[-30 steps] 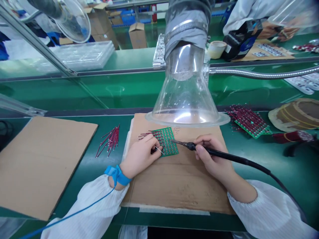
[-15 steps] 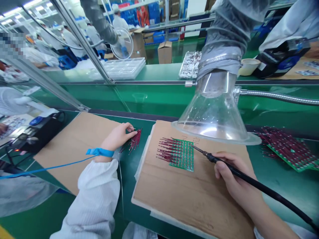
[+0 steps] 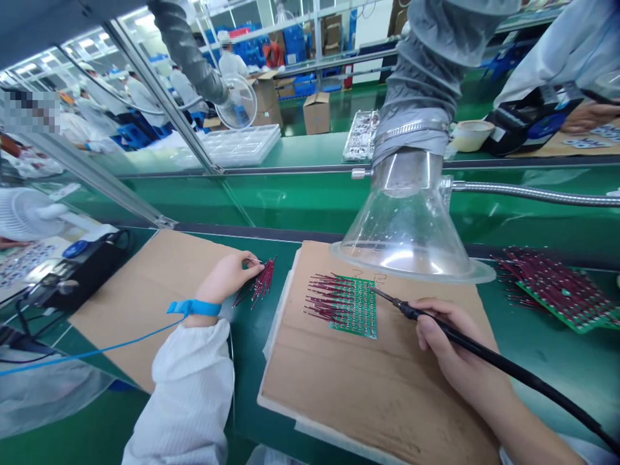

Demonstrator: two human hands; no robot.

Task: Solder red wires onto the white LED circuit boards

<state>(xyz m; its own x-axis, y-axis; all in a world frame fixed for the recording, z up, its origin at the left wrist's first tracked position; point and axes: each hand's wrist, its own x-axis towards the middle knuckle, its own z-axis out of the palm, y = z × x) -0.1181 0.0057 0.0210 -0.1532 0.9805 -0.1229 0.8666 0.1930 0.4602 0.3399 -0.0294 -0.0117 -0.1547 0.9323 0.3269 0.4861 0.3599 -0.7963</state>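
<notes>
Reaching to a small pile of loose dark-red wires (image 3: pixel 264 283) on the green bench (image 3: pixel 252 361), a worker's left hand (image 3: pixel 238 274) brings thumb and fingers close together at the wires' upper end, where a thin pale strand shows; whether a wire is pinched between them cannot be told. The right hand (image 3: pixel 445 336) is closed around the dark handle of a soldering iron (image 3: pixel 411 312), its tip at or just above the upper right corner of a green circuit board (image 3: pixel 362 310), which lies flat on a cardboard sheet (image 3: pixel 339 387) with a row of dark-red wires fanning from its left side. The loose wires look light and flexible, thin enough to slip or tangle, and are probably best pinched singly near one end. The board appears light and stiff, its joints likely delicate and its bare edges the safer hold; the iron calls for a grip on the handle alone, well back from a tip best treated as hot. Handwritten marks (image 3: pixel 380 281) on the cardboard beside the board's top edge cannot be made out, and no brand or label is legible.
</notes>
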